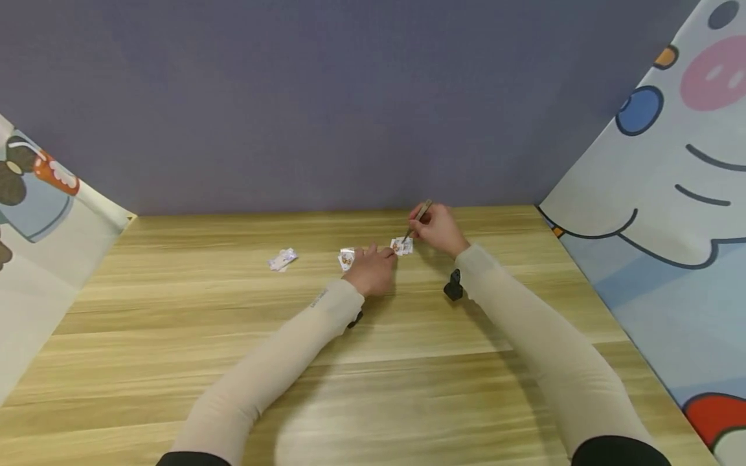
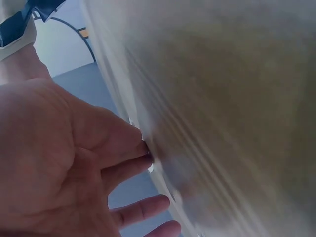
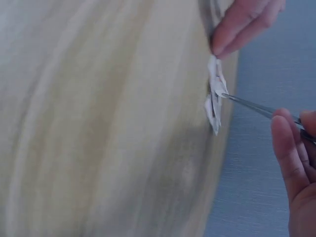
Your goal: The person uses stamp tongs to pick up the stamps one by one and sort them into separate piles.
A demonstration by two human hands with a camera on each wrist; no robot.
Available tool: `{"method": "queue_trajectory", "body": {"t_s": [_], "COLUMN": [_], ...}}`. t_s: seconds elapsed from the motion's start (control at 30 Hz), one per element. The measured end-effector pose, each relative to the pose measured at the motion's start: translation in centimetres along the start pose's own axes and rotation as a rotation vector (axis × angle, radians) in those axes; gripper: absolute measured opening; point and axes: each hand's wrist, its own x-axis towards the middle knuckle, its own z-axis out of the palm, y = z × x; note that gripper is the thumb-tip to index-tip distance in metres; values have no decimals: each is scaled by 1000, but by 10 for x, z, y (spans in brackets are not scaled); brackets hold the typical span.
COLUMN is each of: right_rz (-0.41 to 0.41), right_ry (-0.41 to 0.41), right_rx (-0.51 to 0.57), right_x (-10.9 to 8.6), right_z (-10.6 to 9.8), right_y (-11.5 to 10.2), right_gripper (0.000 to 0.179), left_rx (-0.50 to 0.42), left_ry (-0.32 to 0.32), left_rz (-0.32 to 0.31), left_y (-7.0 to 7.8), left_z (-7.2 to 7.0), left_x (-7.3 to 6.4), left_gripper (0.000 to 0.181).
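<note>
My right hand (image 1: 441, 233) pinches a pair of metal tweezers (image 1: 420, 213), tips pointing down. The tips touch a small overlapping group of white printed paper pieces (image 1: 402, 246) near the table's back edge; whether they grip a piece cannot be told. In the right wrist view the tweezers (image 3: 254, 107) meet the upper face of the pieces (image 3: 215, 98). My left hand (image 1: 373, 270) lies just left, fingertips pressing the near end of that group. The left wrist view shows this hand (image 2: 74, 148) with its fingers mostly extended.
Another small set of printed pieces (image 1: 346, 259) lies left of my left hand, partly covered by it. Farther left is a shiny, whitish little bundle (image 1: 283, 259). A grey-blue panel (image 1: 326, 110) rises behind the wooden table (image 1: 175, 323); cartoon-printed panels flank both sides.
</note>
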Motion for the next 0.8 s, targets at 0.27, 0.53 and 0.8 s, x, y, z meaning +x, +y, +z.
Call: {"method": "queue_trajectory", "body": {"t_s": [0.27, 0.53, 0.8], "right_rz": [15, -101, -126], "right_ry": [24, -7, -95], "right_rx": [8, 40, -78], "right_x": [-1, 3, 1], "right_z": [3, 7, 19], "right_y": [3, -9, -28], "right_gripper": [8, 17, 16], "left_rx": [1, -78, -97], "left_ry": [2, 54, 81], "left_rz": [6, -32, -54], "left_y": [1, -24, -53], "left_z": [-1, 1, -1], "left_x": [-3, -21, -55], "left_gripper": [52, 59, 50]}}
